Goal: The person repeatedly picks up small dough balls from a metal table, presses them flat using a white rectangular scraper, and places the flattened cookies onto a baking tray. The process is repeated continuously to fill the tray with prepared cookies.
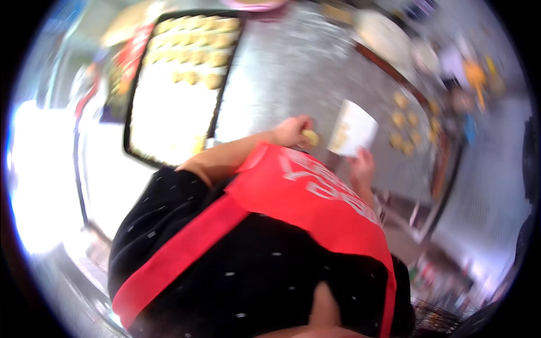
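My left hand (295, 130) holds a small round piece of yellowish dough (311, 137) in its fingers, low over the metal worktop (287, 76). To its right, my right hand (362, 165) grips the lower edge of a white flat sheet or scraper (357, 126), tilted, with yellowish crumbs or dough bits on its left part. A black-rimmed baking tray (228, 76) lies at the left, with rows of pale dough pieces (192, 57) in its upper part; its lower part is washed out by glare. Several small dough balls (398, 119) sit at the right of the worktop.
A pink basin (255, 5) stands at the far edge. A large pale mass (382, 36), blurred, lies at the back right beside the brown edging strip (391, 72). Red and yellow packaging (131, 55) is left of the tray. An orange object (475, 76) is farther right.
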A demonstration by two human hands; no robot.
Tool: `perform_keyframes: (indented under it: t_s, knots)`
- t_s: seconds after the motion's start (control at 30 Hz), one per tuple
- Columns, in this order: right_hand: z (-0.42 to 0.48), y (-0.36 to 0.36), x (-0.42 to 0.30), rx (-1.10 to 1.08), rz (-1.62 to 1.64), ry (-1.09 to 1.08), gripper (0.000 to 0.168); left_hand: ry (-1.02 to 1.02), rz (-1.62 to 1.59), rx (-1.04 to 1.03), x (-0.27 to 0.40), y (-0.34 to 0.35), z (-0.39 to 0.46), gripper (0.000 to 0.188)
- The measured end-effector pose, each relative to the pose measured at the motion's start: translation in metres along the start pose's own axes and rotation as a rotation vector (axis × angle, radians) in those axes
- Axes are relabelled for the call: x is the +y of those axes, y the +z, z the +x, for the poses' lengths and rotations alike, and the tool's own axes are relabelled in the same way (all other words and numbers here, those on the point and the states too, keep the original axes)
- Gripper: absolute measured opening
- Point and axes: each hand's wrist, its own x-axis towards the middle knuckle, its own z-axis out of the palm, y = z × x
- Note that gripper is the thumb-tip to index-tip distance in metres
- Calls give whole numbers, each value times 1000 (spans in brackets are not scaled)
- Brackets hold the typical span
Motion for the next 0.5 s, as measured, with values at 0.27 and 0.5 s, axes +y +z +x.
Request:
perform_keyframes:
  t_s: [0.27, 0.5]
  knots:
    - [-13, 55, -45, -56, -205, 39, 18, -174, -534, 1189, -69, -251, -157, 33]
    - [-21, 98, -43, -147, -195, 55, 18, -301, -475, 1389, -126, -371, -184, 32]
